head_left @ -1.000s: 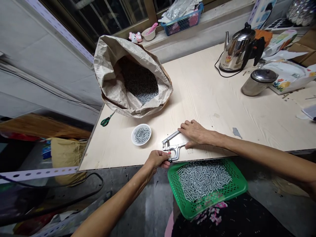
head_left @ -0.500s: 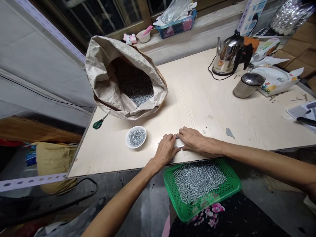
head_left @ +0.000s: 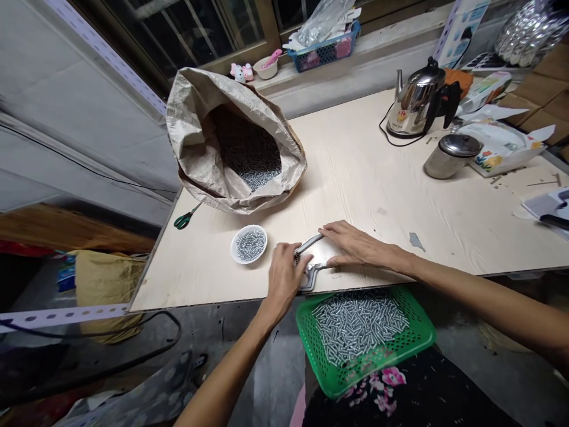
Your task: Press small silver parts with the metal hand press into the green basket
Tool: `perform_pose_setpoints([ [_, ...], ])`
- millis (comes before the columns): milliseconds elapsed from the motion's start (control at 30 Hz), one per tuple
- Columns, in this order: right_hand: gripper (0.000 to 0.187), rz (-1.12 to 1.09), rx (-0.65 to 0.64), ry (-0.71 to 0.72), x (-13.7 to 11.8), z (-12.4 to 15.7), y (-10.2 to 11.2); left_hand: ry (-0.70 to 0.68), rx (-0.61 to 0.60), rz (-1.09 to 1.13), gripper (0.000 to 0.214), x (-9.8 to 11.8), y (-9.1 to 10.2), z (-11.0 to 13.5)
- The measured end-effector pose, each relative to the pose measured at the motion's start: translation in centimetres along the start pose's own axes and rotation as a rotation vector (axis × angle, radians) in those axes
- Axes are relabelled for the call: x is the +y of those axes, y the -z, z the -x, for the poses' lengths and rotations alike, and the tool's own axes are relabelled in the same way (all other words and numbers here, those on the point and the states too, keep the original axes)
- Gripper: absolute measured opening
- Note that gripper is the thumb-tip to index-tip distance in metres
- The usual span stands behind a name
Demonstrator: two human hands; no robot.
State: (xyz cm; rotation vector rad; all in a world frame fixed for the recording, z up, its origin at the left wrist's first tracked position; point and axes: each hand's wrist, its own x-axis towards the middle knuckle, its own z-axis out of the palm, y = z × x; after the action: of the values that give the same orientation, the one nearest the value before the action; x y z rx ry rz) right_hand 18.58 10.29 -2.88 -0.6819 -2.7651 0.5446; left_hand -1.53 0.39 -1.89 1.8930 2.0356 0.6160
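Observation:
A silver two-handled metal tool (head_left: 316,270), like pliers, lies at the table's front edge with its handles spread apart. My left hand (head_left: 284,270) is closed around its head end, the thumb over the joint; its fingers hide part of the head. My right hand (head_left: 355,246) holds the handle ends, fingers on the upper handle and thumb on the lower. Below the edge, on my lap, a green perforated basket (head_left: 322,370) holds many small metal pins. Left of my left hand stands a white bowl (head_left: 234,252) of similar, smaller-looking pieces.
A large woven sack (head_left: 191,148) gapes open at the back left, metal pieces inside. Green-handled scissors (head_left: 183,220) lie near the left edge. An electric kettle (head_left: 415,104), a lidded metal jar (head_left: 444,160) and a grey scrap (head_left: 416,241) are on the right.
The tool's handles have opened apart from nearly closed together. My left hand has shifted slightly left, and my right hand's fingers and thumb have spread with the handles.

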Motion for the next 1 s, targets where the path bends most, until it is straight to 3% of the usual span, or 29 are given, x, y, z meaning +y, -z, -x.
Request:
perform_pose_setpoints([
  [67,0.047,-0.010,0.013,-0.025,-0.5,0.8,0.0,0.153,-0.012,-0.043,0.030,-0.6,0.8,1.0],
  [200,0.025,-0.003,-0.029,-0.038,-1.7,1.4,-1.9,0.393,-0.280,-0.104,0.033,-1.1,1.0,1.9],
  [333,0.004,0.042,0.023,-0.065,-1.9,0.8,-4.5,0.477,-0.445,-0.098,0.028,-1.1,0.9,1.2],
  [433,0.009,0.068,0.093,-0.053,-1.7,0.5,-5.5,0.463,-0.504,-0.097,0.026,-1.5,1.2,0.5],
  [567,0.015,0.105,0.176,-0.039,-1.7,0.5,-6.0,0.459,-0.386,-0.071,0.025,-1.6,1.6,0.3],
  [700,0.016,0.071,0.237,-0.055,-1.7,0.5,-6.2,0.352,-0.158,0.085,0.024,1.3,2.5,2.5],
  [833,0.015,0.040,0.267,-0.044,-1.5,0.5,-6.3,0.112,-0.191,0.103,0.019,3.4,4.0,4.7],
  [900,0.015,0.042,0.281,-0.034,-1.4,0.6,-6.5,0.112,-0.088,-0.036,0.020,2.0,5.0,4.0],
  [967,0.015,0.047,0.294,-0.031,-1.4,0.6,-6.7,0.203,0.072,-0.232,0.021,-0.8,6.1,2.2],
  [1000,0.015,0.046,0.301,-0.031,-1.4,0.6,-6.8,0.249,0.091,-0.311,0.022,-2.4,6.6,1.1],
])
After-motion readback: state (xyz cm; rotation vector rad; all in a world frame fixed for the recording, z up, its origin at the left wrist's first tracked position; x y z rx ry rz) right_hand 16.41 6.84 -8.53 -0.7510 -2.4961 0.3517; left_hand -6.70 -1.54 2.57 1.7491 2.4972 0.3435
